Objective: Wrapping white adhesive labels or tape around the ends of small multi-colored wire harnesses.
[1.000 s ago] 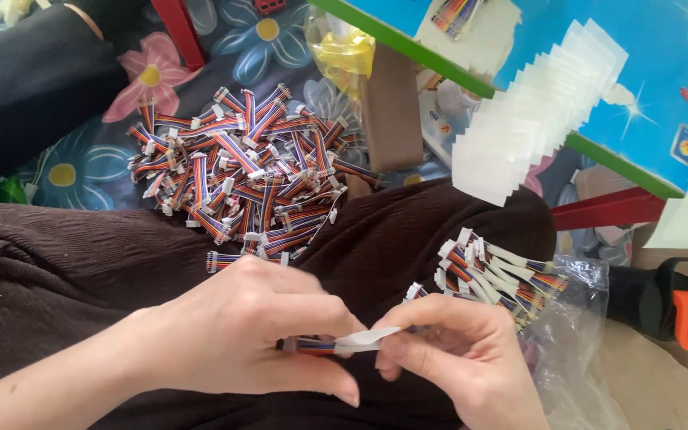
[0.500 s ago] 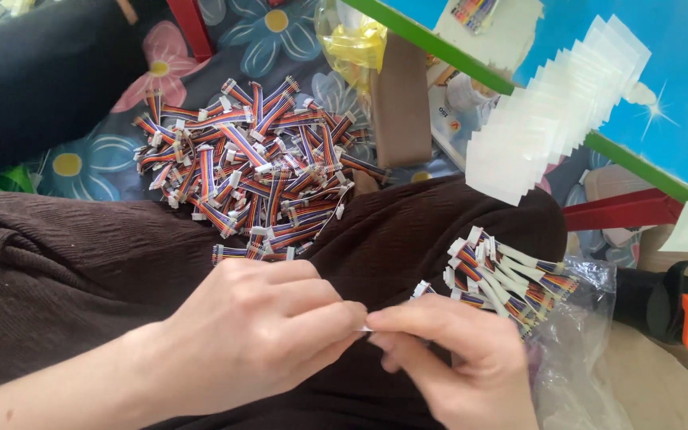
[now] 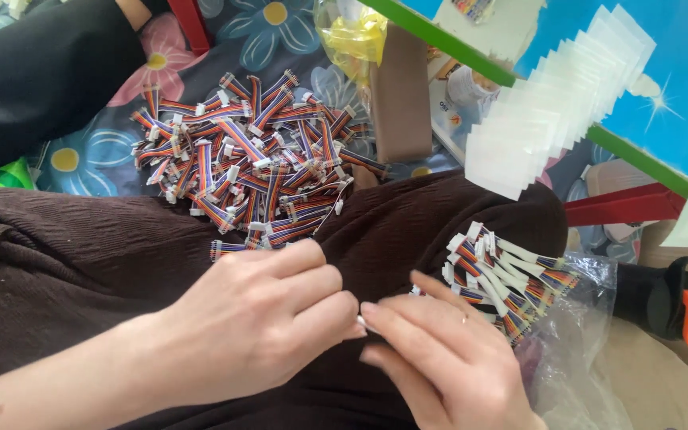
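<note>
- The left hand (image 3: 268,322) enters from the lower left, back of the hand up, forearm bare and running off the bottom-left corner
- Its fingers (image 3: 312,283) are curled inward, stacked one above the other, tips pointing right toward the other hand
- The right hand (image 3: 447,358) comes up from the bottom edge, back of the hand facing the camera, wrist cut off by the frame
- Its fingers (image 3: 404,318) stretch up and to the left, slightly spread, the index tip meeting the left fingertips
- The two hands touch at the fingertips, pinched close together over the lap; what sits between them is mostly hidden
</note>
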